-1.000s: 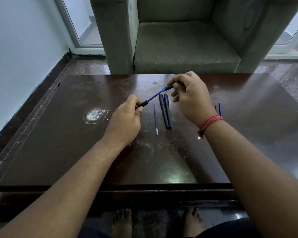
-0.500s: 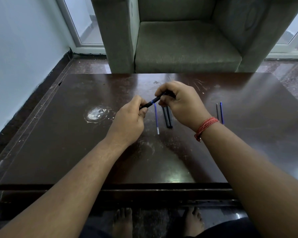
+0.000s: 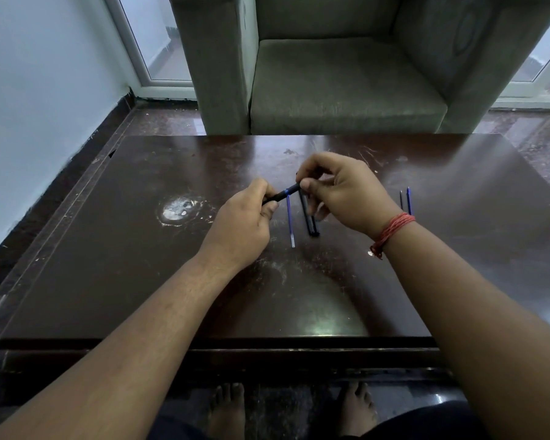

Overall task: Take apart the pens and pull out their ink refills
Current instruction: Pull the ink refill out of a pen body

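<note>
A black pen with a thin blue band showing at its middle is held above the dark table, slanting up to the right. My left hand grips its lower end and my right hand pinches its upper end. Under my hands, two black pens lie side by side on the table, partly hidden by my right hand. A loose blue refill lies just left of them. Two more thin refills lie to the right of my right wrist.
A pale round stain marks the tabletop on the left. A grey-green armchair stands right behind the table's far edge. A wall runs along the left side. My bare feet show under the near edge.
A second ago a long stretch of blue refill showed between the two pen halves. My hands have come together, and now only a thin blue band shows between the black parts.
</note>
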